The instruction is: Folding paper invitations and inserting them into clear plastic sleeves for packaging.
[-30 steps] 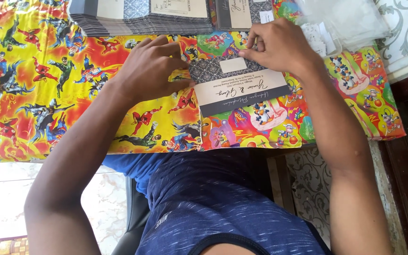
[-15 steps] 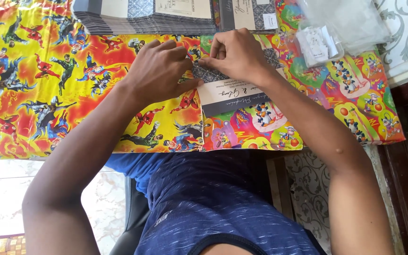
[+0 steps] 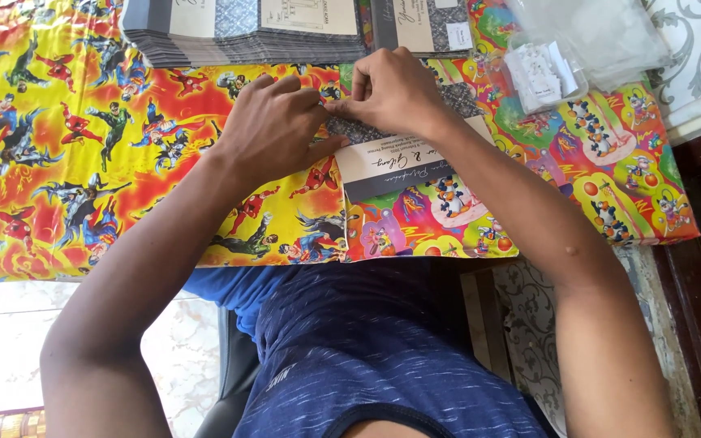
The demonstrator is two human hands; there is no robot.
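Bench (image 3: 83,203), covered in bright cartoon-print wrap, has open surface to the person's left; its near edge lies just above the person's lap. A stack of grey envelopes (image 3: 237,36) sits along the far edge, with a clear plastic bag (image 3: 594,40) at the far right. Left hand (image 3: 273,130) lies flat, fingers loosely curled, pressing on the grey card (image 3: 399,166). Right hand (image 3: 395,89) is nearly closed, fingertips pinching the card's upper edge. The card lies under both hands, its pale lower panel showing toward the near edge.
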